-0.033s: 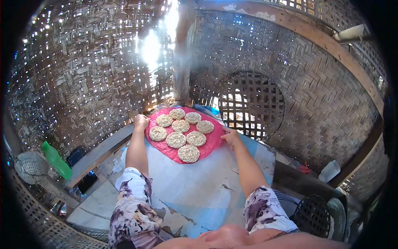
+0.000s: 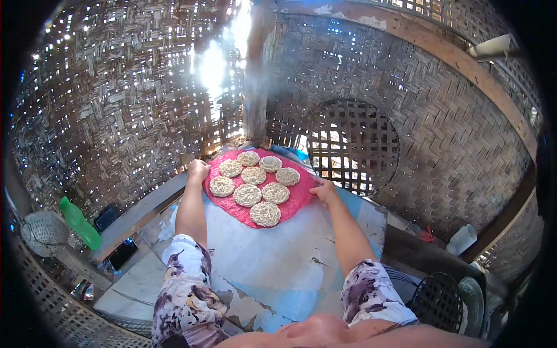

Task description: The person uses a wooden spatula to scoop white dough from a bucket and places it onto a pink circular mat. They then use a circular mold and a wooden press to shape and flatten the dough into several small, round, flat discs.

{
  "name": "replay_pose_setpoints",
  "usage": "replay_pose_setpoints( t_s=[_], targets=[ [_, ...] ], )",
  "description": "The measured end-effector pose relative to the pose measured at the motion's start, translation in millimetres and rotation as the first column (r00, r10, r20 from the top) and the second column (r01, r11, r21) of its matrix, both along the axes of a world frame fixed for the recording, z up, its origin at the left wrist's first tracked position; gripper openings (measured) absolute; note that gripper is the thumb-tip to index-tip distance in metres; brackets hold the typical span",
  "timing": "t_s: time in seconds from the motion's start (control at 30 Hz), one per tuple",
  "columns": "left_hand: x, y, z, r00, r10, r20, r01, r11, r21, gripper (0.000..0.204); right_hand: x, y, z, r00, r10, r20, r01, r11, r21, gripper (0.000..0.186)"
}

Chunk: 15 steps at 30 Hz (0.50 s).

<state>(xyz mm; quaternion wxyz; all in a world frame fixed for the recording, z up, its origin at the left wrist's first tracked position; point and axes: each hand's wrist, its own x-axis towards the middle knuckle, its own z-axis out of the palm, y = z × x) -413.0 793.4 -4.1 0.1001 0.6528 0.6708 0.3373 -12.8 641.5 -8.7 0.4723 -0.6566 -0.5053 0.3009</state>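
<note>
A round red tray (image 2: 296, 201) lies at the far end of a pale blue table (image 2: 278, 267). Several flat round cakes of pale noodles (image 2: 248, 195) are spread over it. My left hand (image 2: 198, 169) grips the tray's left rim, and my right hand (image 2: 324, 190) grips its right rim. Both arms reach forward from patterned short sleeves. The tray looks to be resting on the table, close to the woven wall.
Woven bamboo walls close in the table on the far side, with a round lattice panel (image 2: 354, 145) behind the tray. On the left are a green bottle (image 2: 79, 222), a metal strainer (image 2: 43, 232) and a black phone (image 2: 123, 253). At the right stand a white container (image 2: 462, 239) and a black wire basket (image 2: 438, 301).
</note>
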Motion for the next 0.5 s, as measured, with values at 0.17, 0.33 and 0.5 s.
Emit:
replay_pose_setpoints(
  t_s=[0.17, 0.33, 0.5],
  targets=[
    [-1, -23, 9, 0.999, -0.028, -0.020, 0.025, 0.992, -0.121, 0.021, 1, 0, -5, 0.972, -0.178, 0.154, 0.179, 0.984, 0.012, 0.059],
    [-4, -32, 17, 0.994, -0.085, -0.065, 0.079, 0.993, -0.093, 0.027, -2, -3, -1, 0.956, -0.254, 0.146, 0.248, 0.967, 0.056, 0.061],
    [-38, -65, 42, 0.995, -0.094, -0.026, 0.096, 0.985, 0.140, 0.045, -9, -12, 9, 0.774, -0.388, 0.500, 0.329, 0.922, 0.206, 0.053]
  ],
)
